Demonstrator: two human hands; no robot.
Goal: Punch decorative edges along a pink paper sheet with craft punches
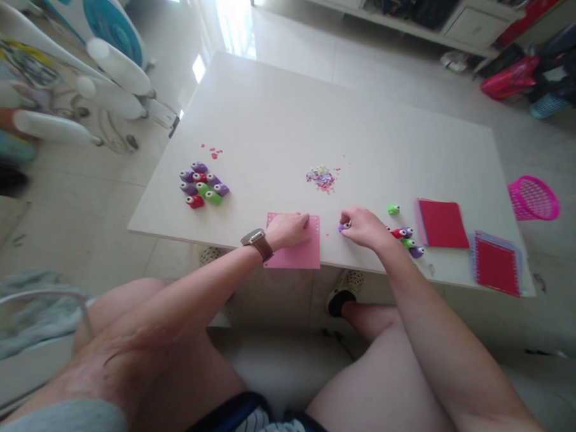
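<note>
A pink sheet with small holes along its edges (297,257) lies at the table's near edge. My left hand (288,230), with a watch at the wrist, rests on it, fingers curled; anything under them is hidden. To the right of the sheet, my right hand (362,227) has its fingers closed on a small purple punch (344,227) at the tabletop. Red, purple and green punches (403,234) lie beside that wrist, with a green one (393,209) apart from them. Beyond the sheet is a pile of tiny coloured paper pieces (322,178).
More punches (203,184) are grouped on the white table (360,123) at the left, near some red scraps (213,153). Red sheets (443,224) and a second stack with punched edges (496,264) lie at the right. A pink basket (534,197) stands beyond the right edge.
</note>
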